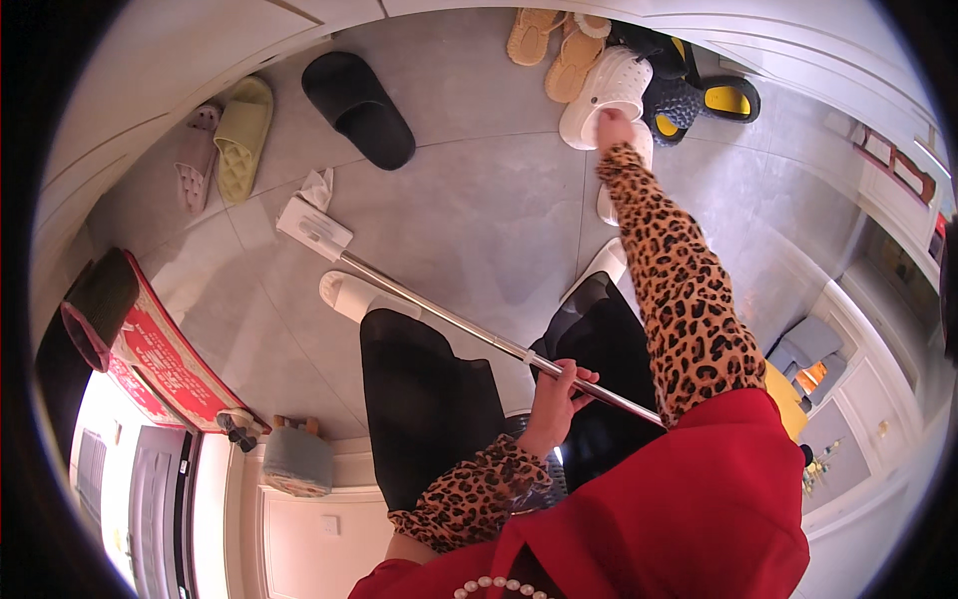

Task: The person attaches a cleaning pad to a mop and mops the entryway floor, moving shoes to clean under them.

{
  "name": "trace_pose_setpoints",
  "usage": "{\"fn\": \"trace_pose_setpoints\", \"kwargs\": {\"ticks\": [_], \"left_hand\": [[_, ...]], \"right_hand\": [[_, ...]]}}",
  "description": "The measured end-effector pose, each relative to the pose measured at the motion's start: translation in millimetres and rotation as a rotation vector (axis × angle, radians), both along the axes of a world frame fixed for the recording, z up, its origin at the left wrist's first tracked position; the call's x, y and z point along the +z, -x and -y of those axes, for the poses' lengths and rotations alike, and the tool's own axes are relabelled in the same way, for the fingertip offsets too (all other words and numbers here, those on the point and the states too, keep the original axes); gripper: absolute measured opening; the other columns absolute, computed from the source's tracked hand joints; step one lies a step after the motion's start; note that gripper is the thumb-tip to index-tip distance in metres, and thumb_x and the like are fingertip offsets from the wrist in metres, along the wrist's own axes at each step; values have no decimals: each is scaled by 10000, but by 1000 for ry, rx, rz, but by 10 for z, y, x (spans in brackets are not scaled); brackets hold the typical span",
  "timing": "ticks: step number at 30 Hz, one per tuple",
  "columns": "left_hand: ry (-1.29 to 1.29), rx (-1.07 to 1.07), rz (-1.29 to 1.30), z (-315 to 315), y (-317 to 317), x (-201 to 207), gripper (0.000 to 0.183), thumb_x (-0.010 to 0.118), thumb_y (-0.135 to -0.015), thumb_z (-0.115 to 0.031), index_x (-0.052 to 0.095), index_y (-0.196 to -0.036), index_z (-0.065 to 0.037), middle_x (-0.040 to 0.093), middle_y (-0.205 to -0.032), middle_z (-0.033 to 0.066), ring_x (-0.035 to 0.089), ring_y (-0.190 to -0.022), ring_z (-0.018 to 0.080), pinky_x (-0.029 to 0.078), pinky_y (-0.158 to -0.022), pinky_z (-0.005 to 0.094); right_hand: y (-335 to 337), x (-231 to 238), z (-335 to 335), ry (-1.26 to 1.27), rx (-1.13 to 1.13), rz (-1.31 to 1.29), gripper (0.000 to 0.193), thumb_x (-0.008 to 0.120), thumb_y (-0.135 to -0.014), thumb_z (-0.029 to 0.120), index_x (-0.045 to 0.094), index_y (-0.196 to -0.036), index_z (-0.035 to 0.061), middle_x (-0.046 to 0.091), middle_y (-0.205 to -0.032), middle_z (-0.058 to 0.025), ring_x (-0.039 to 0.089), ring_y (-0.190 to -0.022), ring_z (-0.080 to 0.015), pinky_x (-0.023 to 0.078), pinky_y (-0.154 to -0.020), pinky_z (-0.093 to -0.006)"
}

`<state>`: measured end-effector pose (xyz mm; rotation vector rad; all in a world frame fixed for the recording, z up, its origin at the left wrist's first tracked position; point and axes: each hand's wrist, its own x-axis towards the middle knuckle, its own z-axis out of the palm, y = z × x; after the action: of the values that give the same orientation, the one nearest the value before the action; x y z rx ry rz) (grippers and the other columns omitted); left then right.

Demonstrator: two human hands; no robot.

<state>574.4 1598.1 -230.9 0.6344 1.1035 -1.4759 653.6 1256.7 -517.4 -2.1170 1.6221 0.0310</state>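
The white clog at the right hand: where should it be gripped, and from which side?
Probably the rim of the white clog, with the right hand coming from above on the near side: the foot opening faces that way, while the dark textured shoe crowds its right.

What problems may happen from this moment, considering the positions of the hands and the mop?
The pole is held by the left hand alone, so it might swing while the right hand is at the white clog.

The white cloth sticks out crumpled past the mop head and could come off.

The dark clog sits close beside the white one and may get knocked.
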Motion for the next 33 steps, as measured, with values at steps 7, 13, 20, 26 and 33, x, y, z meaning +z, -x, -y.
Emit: {"fn": "trace_pose_setpoints", "kwargs": {"ticks": [7, 13, 20, 26, 33], "left_hand": [[-49, 8, 35, -6, 84, -87, 143, 413, -866, -218, 396, -947, -101, 497, -873, 41, 503, -918, 198, 409, -793, 397], [-36, 17, 49, 43, 121, -109, 167, 408, -867, -223, 400, -979, -99, 502, -875, 48, 500, -926, 205, 407, -806, 411], [-34, 26, 50, 50, 128, -149, 171, 409, -866, -229, 413, -977, -98, 500, -880, 46, 503, -931, 203, 423, -802, 397], [-4, 1, 66, 21, 207, -157, 165, 394, -873, -248, 387, -972, -116, 505, -870, 26, 513, -919, 173, 440, -762, 354], [-64, 15, 57, -132, 187, -202, 160, 396, -871, -271, 387, -950, -132, 513, -875, 25, 513, -897, 153, 432, -761, 368]], "right_hand": [[417, 164, 297, -209, -164, -200, 432, 558, -675, 284, 524, -1023, 30, 586, -910, -132, 552, -874, -249, 416, -776, -319], [424, 409, 165, 8, -305, -210, 289, 505, -688, 195, 549, -911, 16, 568, -916, -177, 538, -894, -301, 420, -781, -363], [642, 155, -199, 45, -42, 173, 497, 582, -648, 385, 510, -948, -4, 559, -885, -185, 535, -819, -319, 419, -731, -372], [11, -151, 385, -191, 485, -602, 475, 565, -705, 380, 526, -1008, 17, 538, -1005, -195, 519, -953, -300, 433, -775, -376], [406, 473, -871, -461, -188, 221, 273, 410, -826, 227, 518, -930, -2, 551, -650, -88, 540, -510, -138, 457, -411, -262]]}}
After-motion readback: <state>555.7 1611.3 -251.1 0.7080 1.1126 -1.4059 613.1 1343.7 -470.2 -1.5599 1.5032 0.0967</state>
